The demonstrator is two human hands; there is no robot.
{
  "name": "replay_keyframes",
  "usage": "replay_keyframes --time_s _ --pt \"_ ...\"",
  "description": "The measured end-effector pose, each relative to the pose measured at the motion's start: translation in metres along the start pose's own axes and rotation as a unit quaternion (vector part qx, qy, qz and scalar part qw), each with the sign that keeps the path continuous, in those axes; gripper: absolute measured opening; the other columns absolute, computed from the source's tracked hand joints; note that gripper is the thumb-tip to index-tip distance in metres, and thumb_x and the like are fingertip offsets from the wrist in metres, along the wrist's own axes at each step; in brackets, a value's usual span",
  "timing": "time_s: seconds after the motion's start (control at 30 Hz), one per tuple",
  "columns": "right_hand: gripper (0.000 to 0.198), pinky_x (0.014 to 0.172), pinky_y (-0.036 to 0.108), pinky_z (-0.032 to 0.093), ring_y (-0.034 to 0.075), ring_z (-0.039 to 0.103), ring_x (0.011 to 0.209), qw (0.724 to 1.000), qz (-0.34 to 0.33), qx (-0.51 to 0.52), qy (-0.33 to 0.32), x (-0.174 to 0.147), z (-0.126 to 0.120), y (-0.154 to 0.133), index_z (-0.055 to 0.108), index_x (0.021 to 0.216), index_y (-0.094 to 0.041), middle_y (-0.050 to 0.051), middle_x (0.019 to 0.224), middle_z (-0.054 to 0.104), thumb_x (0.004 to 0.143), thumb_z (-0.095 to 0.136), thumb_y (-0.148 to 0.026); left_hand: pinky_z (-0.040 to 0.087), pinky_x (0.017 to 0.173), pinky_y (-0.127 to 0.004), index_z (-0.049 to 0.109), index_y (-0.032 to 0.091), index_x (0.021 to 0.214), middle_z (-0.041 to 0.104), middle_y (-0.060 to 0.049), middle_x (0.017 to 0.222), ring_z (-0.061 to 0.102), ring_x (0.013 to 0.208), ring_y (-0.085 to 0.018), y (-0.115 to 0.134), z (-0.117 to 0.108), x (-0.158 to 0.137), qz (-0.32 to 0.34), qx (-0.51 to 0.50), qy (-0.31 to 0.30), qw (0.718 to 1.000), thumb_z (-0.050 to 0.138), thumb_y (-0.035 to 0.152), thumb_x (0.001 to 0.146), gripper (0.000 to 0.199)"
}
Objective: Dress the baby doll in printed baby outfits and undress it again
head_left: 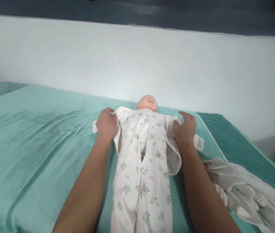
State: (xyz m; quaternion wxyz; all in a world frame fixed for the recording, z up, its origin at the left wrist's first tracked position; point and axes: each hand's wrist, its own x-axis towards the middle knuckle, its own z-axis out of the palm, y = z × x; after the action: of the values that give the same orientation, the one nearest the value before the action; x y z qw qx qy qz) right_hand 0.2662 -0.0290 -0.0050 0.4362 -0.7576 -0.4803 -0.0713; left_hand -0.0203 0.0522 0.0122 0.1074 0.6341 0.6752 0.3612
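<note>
A baby doll (147,102) lies on its back, its head toward the wall. White baby clothes (141,168) with green bear prints cover its body and run down toward me; a gap shows in the middle of the front. At the sleeve on the left, my left hand (106,123) has its fingers curled round the cloth. My right hand (185,127) lies over the opposite sleeve, thumb and forefinger spread apart. White cuffs (199,142) stick out beyond both hands. The doll's arms are hidden by cloth.
A light green blanket (42,136) with creases lies beneath the doll. Crumpled white cloth (246,191) sits at the lower right, beside my forearm. Darker green bedding (227,136) runs along the right. A white wall (118,61) rises just behind the doll's head.
</note>
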Motion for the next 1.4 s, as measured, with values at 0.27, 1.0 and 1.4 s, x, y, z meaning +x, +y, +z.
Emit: replay_keyframes --time_s 0.27,1.0,1.4 --pt "0.041 0.101 0.046 0.037 0.027 0.056 0.115 0.979 -0.072 -0.016 -0.189 -0.001 0.020 -0.018 0.066 0.122 -0.029 0.004 0.126 0.064 0.094 0.038 -0.041 0.035 0.106 -0.043 0.063 0.032 0.124 0.060 -0.003 0.134 0.049 0.125 -0.024 0.017 0.008 -0.008 0.281 -0.028 -0.126 0.951 0.037 0.030 0.097 0.038" --pt "0.033 0.098 0.040 0.044 0.025 0.058 0.114 0.983 -0.117 0.066 -0.122 0.022 0.002 -0.061 0.066 0.113 -0.020 0.008 0.121 0.065 0.087 0.047 -0.028 0.047 0.075 -0.034 0.070 0.036 0.110 0.074 0.000 0.109 0.066 0.096 -0.025 -0.001 0.016 0.017 0.023 0.090 -0.136 0.986 0.040 0.028 0.085 0.040" --pt "0.047 0.067 0.034 0.046 0.027 0.065 0.085 0.763 -0.289 -0.221 -0.534 0.021 0.064 -0.194 0.051 0.128 -0.016 0.012 0.098 0.069 0.082 0.058 -0.021 0.045 0.090 -0.046 0.059 0.023 0.103 0.072 -0.010 0.106 0.064 0.106 -0.031 0.001 0.012 0.014 -0.006 0.159 -0.129 0.979 0.042 0.040 0.089 0.028"
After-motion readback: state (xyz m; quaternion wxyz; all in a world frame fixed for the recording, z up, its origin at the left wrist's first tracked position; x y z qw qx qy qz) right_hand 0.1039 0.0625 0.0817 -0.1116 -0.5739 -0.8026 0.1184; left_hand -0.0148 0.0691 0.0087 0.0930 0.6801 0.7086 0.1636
